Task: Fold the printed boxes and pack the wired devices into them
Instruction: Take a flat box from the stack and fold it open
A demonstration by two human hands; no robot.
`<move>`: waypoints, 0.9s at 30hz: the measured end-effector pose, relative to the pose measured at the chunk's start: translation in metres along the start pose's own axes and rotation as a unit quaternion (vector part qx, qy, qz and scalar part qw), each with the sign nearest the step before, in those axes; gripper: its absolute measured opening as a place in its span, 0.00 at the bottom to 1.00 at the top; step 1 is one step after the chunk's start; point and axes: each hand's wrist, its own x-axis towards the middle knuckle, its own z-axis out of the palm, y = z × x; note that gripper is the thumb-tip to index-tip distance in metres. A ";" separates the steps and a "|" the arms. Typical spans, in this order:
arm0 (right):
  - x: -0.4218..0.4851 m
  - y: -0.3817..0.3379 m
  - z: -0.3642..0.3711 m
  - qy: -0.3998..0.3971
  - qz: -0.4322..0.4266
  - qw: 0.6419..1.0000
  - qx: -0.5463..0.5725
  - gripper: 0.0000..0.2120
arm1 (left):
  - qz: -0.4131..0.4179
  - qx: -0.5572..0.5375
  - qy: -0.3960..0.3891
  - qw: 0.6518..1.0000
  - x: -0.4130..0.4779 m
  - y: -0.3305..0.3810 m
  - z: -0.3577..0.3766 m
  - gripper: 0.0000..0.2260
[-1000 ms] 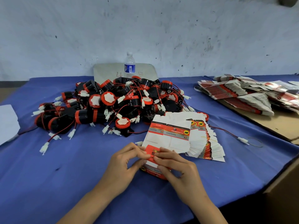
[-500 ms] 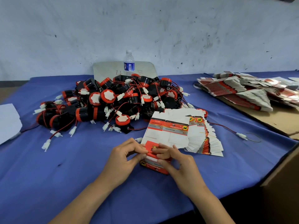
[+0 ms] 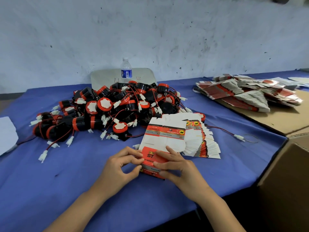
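A red printed box [image 3: 151,159] lies near the front of the blue table, partly formed. My left hand [image 3: 119,166] pinches its left edge between thumb and fingers. My right hand [image 3: 177,166] presses on its right side and top face. Right behind it lies a fanned stack of flat printed boxes [image 3: 177,136], white side up with red and grey bands. A big pile of black and red wired devices [image 3: 107,111] with white connectors covers the table's middle.
A water bottle [image 3: 126,71] stands behind the pile against a grey board. More flat boxes [image 3: 242,92] are heaped on a cardboard sheet at the right. A brown carton [image 3: 287,173] stands at the table's right corner. White paper [image 3: 6,134] lies at the left edge.
My fingers have shifted on the red box, showing more of its top face. The view has tilted slightly; the piles have not moved.
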 end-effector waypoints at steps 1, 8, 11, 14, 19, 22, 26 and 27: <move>-0.001 0.000 0.001 0.006 0.003 1.000 0.006 0.17 | 0.016 0.019 0.005 1.000 -0.002 -0.002 0.000 0.10; -0.008 -0.004 0.014 0.154 -0.050 0.987 -0.006 0.12 | 0.074 0.163 -0.078 0.981 -0.007 -0.007 0.003 0.32; -0.011 -0.018 0.004 0.121 0.001 0.985 0.121 0.14 | 0.032 0.148 -0.045 0.987 -0.005 -0.008 0.004 0.35; -0.014 -0.018 0.000 0.056 -0.016 0.998 0.017 0.25 | -0.007 0.113 -0.040 0.993 -0.007 -0.007 0.004 0.31; -0.007 -0.023 -0.011 0.173 -0.008 0.979 -0.106 0.26 | -0.082 0.011 0.011 0.996 0.000 -0.003 0.008 0.34; -0.004 -0.039 -0.041 0.288 0.033 0.952 0.100 0.21 | -0.132 0.045 0.001 0.990 0.003 -0.001 0.013 0.39; -0.004 -0.056 -0.092 0.395 -0.038 0.737 0.547 0.16 | -0.212 0.010 -0.046 0.976 0.012 -0.001 0.022 0.44; -0.005 -0.060 -0.103 0.384 -0.067 0.658 0.644 0.15 | -0.247 -0.020 -0.022 0.969 0.017 0.001 0.024 0.46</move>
